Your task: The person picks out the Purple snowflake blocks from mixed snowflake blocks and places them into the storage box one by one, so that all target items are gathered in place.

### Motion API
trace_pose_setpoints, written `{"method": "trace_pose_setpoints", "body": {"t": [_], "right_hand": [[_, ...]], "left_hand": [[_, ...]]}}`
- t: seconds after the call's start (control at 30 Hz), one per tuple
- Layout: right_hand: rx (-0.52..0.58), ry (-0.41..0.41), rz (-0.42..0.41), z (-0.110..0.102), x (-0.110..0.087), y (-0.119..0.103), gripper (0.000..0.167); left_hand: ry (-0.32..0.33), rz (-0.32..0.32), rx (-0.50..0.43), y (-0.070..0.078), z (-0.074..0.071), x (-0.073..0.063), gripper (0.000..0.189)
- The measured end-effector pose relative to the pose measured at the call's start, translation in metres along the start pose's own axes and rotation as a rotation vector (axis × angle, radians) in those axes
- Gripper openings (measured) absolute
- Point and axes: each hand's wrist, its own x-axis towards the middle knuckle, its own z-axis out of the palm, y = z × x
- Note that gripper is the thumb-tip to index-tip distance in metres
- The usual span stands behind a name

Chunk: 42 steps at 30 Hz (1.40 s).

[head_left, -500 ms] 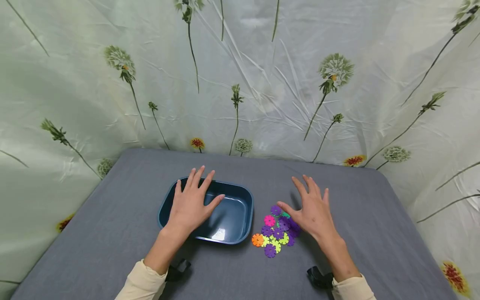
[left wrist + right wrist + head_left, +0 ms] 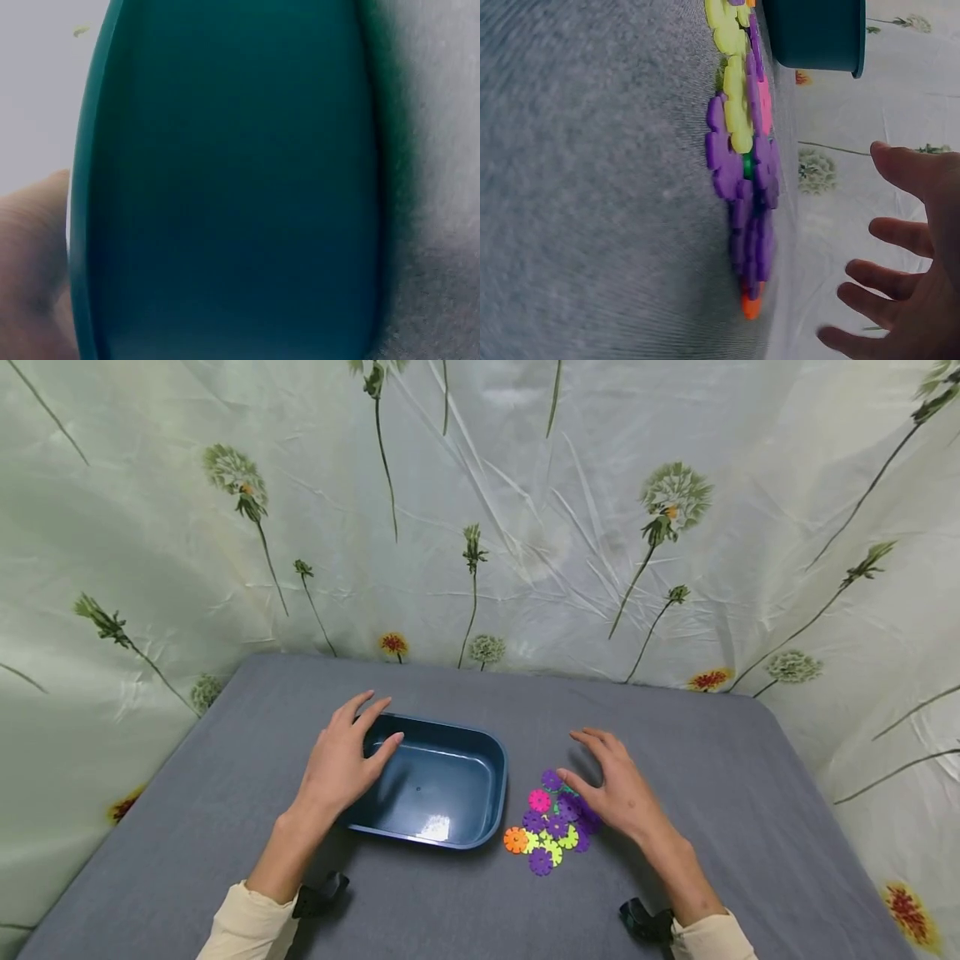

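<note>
Fingers of the left hand [image 2: 336, 770] are parted and slightly bent over the left end of the tray [image 2: 442, 785], holding nothing; whether they touch its rim I cannot tell. Those of the right hand [image 2: 626, 789], gently curved and wide of the thumb, hang by the right side of the discs [image 2: 557, 825], gripping nothing. A pale, creased curtain [image 2: 540, 585] printed with flowers hangs behind the grey-covered table [image 2: 465, 914]. On it the tray is dark blue, glossy, oblong and round-cornered, light glaring off its near side. Just right of it lie the discs, flat, notched and overlapping: mostly purple, some yellow-green, bits of green, one pink near the upper left, one orange nearest the tray.
</note>
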Motion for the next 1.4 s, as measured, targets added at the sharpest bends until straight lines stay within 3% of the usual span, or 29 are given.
{"method": "trace_pose_setpoints", "body": {"t": [0.23,0.47,0.67,1.0,1.4], "right_hand": [[0.061,-0.049,0.014,0.004,-0.001,0.009,0.059],[0.108,-0.091,0.024,0.005,-0.001,0.007,0.057],[0.130,-0.108,-0.006,0.005,-0.002,0.008,0.050],[0.194,-0.214,-0.021,0.010,-0.008,0.010,0.044],[0.165,-0.215,-0.042,0.012,-0.005,0.009,0.038]], "left_hand": [[-0.118,-0.059,-0.097,-0.016,-0.010,0.006,0.065],[-0.220,-0.048,-0.191,-0.038,-0.019,0.009,0.073],[-0.270,-0.041,-0.295,-0.053,-0.016,0.010,0.075],[-0.293,-0.103,-0.399,-0.061,-0.003,0.006,0.073],[-0.290,-0.150,-0.424,-0.058,-0.002,0.005,0.071]]}}
